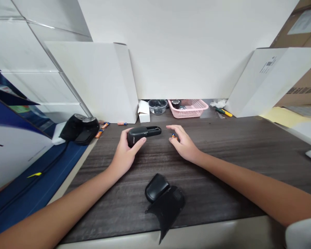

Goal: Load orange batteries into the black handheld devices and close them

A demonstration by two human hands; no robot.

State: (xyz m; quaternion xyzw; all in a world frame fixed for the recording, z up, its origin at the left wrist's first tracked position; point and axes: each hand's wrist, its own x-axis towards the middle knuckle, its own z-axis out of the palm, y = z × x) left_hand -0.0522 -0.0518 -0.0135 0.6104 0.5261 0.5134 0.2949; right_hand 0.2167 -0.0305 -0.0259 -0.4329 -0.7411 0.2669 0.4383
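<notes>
My left hand [126, 147] is closed around the thick end of a black handheld device [141, 134], thumb along its near side. The device's narrow end points right and shows an open, slot-like battery compartment [154, 129]. A short gap to the right, my right hand [184, 143] curls around small orange-and-blue batteries [173, 136], its index finger stretched towards the device. The fingers partly hide these batteries, so their number is unclear. Nearer to me on the dark table lies a black plastic piece [157, 188], with a thin curved black piece [168, 207] against it.
At the back stand a pink basket [189, 113], a clear bowl [157, 107] and a small white box [144, 112]. Several orange batteries [100, 133] lie at the left, beside a black object [86, 129]. A yellow-and-green tool [226, 112] lies back right. White panels [103, 79] flank the table.
</notes>
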